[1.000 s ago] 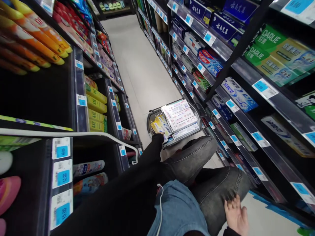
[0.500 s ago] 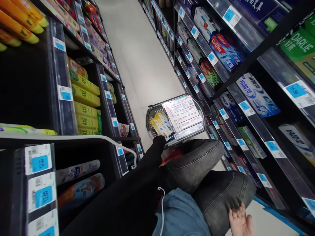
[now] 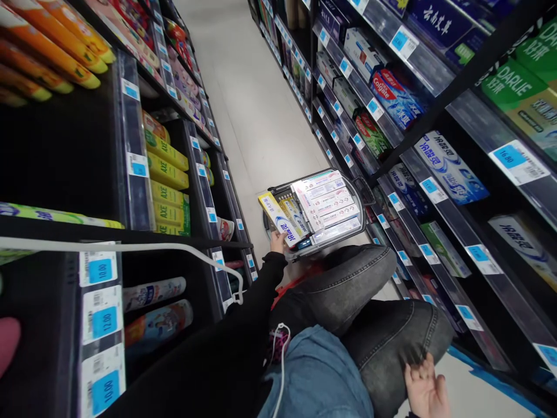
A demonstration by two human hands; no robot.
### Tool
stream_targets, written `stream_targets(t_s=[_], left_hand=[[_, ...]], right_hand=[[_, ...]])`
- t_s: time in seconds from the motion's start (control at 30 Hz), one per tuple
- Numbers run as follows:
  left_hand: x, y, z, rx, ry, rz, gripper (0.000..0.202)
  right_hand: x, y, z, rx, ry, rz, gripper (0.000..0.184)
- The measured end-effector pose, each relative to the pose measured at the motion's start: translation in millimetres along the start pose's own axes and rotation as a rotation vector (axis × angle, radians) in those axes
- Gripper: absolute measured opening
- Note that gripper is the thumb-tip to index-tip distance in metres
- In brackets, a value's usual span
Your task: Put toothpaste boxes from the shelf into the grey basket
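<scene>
At the left end of a shopping basket (image 3: 359, 191), my left hand (image 3: 278, 241) grips the near end of a yellow-and-white toothpaste box (image 3: 278, 216). The box is tilted over the basket's rim. Under and beside it lie more yellow boxes (image 3: 292, 209), partly covered. White and pink boxes (image 3: 326, 203) are lined up in the basket's right part. My right hand (image 3: 425, 388) lies palm up by my knee, its fingers loosely bent and nothing in them.
Toothpaste shelves (image 3: 478, 249) rise on the right, and shelves with yellow AXE boxes (image 3: 167, 203) on the left. A white cable (image 3: 174, 246) crosses the left side. Pale aisle floor (image 3: 243, 116) runs ahead between the shelves.
My left hand, reaching down into the basket before, has come up with a yellow-and-white toothpaste box in its fingers. My right hand has stayed by the knee.
</scene>
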State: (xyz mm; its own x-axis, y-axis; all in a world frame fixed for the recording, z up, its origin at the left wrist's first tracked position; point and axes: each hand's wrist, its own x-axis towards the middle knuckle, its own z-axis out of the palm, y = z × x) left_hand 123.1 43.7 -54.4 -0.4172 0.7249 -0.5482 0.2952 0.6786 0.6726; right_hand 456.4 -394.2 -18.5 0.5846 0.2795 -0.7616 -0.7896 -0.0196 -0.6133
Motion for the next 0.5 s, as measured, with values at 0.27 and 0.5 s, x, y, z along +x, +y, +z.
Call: stream_targets(t_s=[0.27, 0.5], left_hand=[[-51, 89, -16.2, 0.111, -0.051, 0.461, 0.027], [-71, 169, 65.6, 0.559, -0.086, 0.478, 0.058]], right_hand=[[4, 9, -1, 0.031, -0.1, -0.044, 0.045], [1, 13, 5, 0.05, -0.184, -0.067, 0.046]])
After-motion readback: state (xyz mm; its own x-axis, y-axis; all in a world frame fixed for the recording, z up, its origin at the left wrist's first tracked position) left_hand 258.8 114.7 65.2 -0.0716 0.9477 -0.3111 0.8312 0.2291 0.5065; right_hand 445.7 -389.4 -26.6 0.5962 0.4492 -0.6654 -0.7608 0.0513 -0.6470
